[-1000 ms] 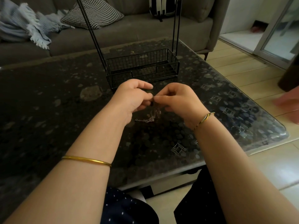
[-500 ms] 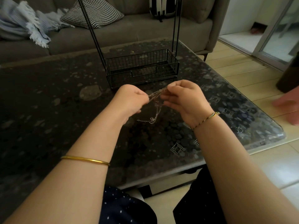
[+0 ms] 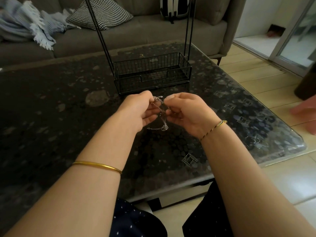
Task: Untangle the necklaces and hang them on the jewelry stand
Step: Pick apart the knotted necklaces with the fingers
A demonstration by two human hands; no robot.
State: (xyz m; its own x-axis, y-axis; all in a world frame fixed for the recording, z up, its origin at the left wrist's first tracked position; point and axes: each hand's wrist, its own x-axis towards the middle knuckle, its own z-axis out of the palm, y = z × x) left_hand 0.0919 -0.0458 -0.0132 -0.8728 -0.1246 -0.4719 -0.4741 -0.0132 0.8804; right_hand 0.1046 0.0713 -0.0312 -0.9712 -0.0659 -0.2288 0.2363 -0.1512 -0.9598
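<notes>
Turned more palm-inward than a moment ago, my left hand [image 3: 138, 110] and right hand [image 3: 186, 112] both pinch the necklaces [image 3: 162, 118], letting slack dangle toward six o'clock, probably to expose the tangle.

Seemingly close ahead: jewelry stand [image 3: 171, 73]

Can't count the necklaces [image 3: 161, 115] between my left hand [image 3: 140, 109] and right hand [image 3: 187, 112]: links too fine, crossings unreadable. My curled fingers cover where I'm pinching them. Jewelry stand [image 3: 151, 65]: uprights run off the top edge, top not visible. Pinkish blur [image 3: 306, 115] at right edge, cut off, can't identify. Blanket [image 3: 30, 26] smeared and clipped at left edge.
</notes>
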